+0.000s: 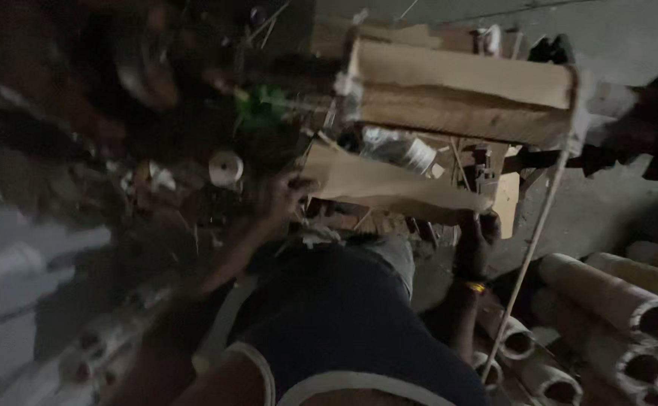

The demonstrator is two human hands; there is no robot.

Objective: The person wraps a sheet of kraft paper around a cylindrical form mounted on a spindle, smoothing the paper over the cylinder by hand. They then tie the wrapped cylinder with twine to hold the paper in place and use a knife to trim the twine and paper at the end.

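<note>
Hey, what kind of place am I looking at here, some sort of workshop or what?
Probably a dim, cluttered workshop or storeroom. Both hands, left hand and right hand, grip a cardboard panel beside a wooden frame; cardboard tubes lie stacked on the concrete floor.

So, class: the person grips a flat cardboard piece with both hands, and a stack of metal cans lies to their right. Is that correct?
Not quite. In the head view, both the left hand and right hand do grip the cardboard piece, but what lies to the right are cardboard tubes, not metal cans.
</note>
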